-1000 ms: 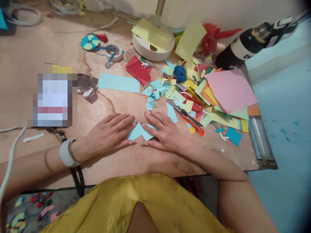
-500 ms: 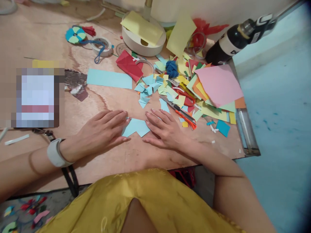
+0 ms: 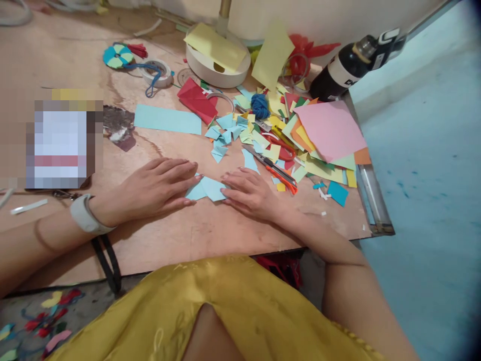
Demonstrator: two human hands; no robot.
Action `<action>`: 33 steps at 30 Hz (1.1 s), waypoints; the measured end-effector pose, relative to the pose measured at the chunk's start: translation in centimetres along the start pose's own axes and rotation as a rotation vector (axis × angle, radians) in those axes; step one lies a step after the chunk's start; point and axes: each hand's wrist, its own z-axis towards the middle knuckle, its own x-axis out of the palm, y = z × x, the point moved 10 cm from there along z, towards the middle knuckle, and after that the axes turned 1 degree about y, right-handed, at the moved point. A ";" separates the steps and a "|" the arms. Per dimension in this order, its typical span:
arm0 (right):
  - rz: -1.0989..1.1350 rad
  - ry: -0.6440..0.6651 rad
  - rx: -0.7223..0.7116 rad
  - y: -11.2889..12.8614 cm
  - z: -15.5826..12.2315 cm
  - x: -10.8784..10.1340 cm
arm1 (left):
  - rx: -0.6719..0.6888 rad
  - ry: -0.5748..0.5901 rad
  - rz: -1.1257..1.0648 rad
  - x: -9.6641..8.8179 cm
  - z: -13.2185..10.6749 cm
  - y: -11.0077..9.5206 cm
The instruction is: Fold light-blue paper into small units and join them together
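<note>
Folded light-blue paper: lies on the bench between the two hands, with a notched lower edge and both ends partly hidden under fingers.
Left hand: rests palm down with fingers outstretched and close together, thumb set apart; touches the paper's left end.
Right hand: rests palm down, fingers loosely extended and slightly bent; touches the paper's right end.
Force of either touch: cannot tell.
Wristband: circles the left wrist, pale grey.
Light-blue strip: lies flat beyond the left hand.
Light-blue scraps: lie heaped beyond the folded paper, at the near edge of a mixed pile.
Utility knife: lies near the right hand, orange at the handle end, with the tip toward a loose blue piece.
Scissors: lie just beyond the knife, red-handled, partly covered by scraps.
Yarn ball: sits among the scraps, deep blue.
Pink sheet: tops a stack of coloured papers on the right.
Bottle: stands at the far right, black with a white band.
</note>
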 end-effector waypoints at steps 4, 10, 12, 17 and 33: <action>0.200 -0.081 0.009 -0.6 1.1 -0.1 | 0.085 0.008 -0.032 0.3 0.0 -0.8; 0.356 0.012 0.165 -2.6 3.1 1.1 | 0.204 0.008 -0.070 0.0 -0.1 -2.2; 0.376 0.029 0.213 -3.1 3.5 1.5 | 0.193 0.005 -0.058 -0.1 0.0 -2.1; 0.429 -0.007 0.279 -3.7 3.7 2.0 | 0.211 0.017 -0.012 0.4 -0.1 -2.3; 0.458 -0.091 0.325 -3.8 3.7 2.1 | 0.178 0.071 0.060 0.8 0.2 -2.6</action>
